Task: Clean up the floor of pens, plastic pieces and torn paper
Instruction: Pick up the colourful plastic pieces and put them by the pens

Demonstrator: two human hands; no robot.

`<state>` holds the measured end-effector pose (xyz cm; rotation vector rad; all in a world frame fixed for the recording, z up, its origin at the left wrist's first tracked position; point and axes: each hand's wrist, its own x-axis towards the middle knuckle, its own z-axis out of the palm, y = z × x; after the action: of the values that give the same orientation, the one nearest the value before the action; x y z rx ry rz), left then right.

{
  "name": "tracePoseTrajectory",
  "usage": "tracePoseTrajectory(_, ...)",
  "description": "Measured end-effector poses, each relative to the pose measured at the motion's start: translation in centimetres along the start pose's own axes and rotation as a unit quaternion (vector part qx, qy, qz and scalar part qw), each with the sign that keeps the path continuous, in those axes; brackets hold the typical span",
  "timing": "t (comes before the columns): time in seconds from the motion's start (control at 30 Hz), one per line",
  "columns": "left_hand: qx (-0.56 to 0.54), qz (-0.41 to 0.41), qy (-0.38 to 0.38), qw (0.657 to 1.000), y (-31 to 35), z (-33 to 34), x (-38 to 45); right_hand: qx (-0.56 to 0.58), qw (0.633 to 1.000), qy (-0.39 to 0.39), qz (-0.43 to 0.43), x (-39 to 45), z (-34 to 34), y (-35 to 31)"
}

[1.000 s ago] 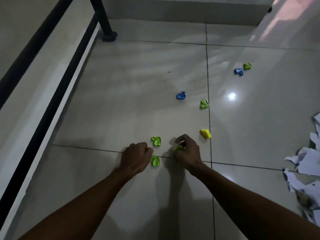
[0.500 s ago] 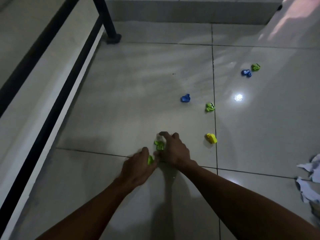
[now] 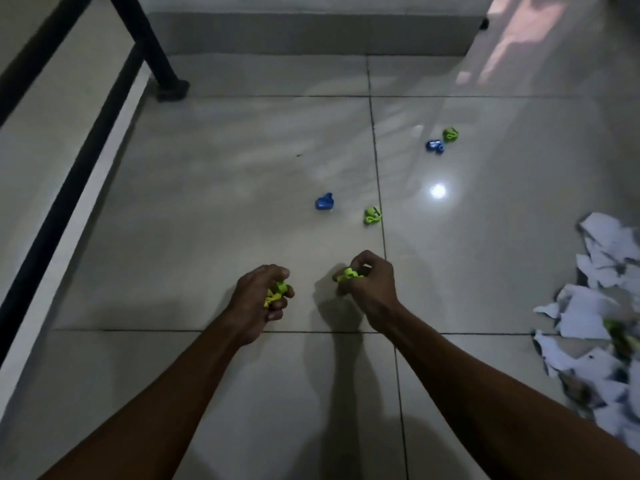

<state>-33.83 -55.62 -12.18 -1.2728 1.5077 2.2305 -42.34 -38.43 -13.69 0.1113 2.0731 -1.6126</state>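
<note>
Now both hands grip small lime-green plastic pieces (image 3: 277, 292); crumpled-looking

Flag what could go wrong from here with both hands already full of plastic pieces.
Left hand and right hand each grip green pieces; reaching for the blue piece or green piece may spill them. The dim, glossy floor could hide small bits. The torn paper remains uncollected.

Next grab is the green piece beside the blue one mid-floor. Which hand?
Right, probably. The right hand sits almost directly below the green piece; the left hand is farther off, nearer the blue piece. Both hands already hold green pieces, so either grip is crowded.
</note>
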Motion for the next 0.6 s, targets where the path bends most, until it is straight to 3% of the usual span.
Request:
tracePoseTrajectory(0.1,0.015,-0.039,-0.043,0.998,0.1,1.7,-0.1,0.057,0.998,-0.008,0.035,-0.2,-2.9,-1.2)
tracePoseTrajectory(0.23,0.048,-0.069,-0.025,0.996,1.0,3.1,-0.4,0.069,0.995,0.019,0.068,0.3,-5.9,-1.4)
tracePoseTrajectory(0.4,0.178,-0.031,0.014,0.983,2.7,5.1,-0.8,-0.103,0.988,0.105,0.05,0.9,-7.5,-0.6)
tracePoseTrajectory(0.5,0.227,-0.008,0.016,0.974,3.6,6.6,-0.5,-0.237,0.967,0.09,0.038,1.0,-6.6,0.4)
tracePoseTrajectory(0.6,0.251,0.0,0.022,0.968,4.8,7.8,0.2,-0.3,0.951,0.069,0.016,1.8,-5.5,1.1)
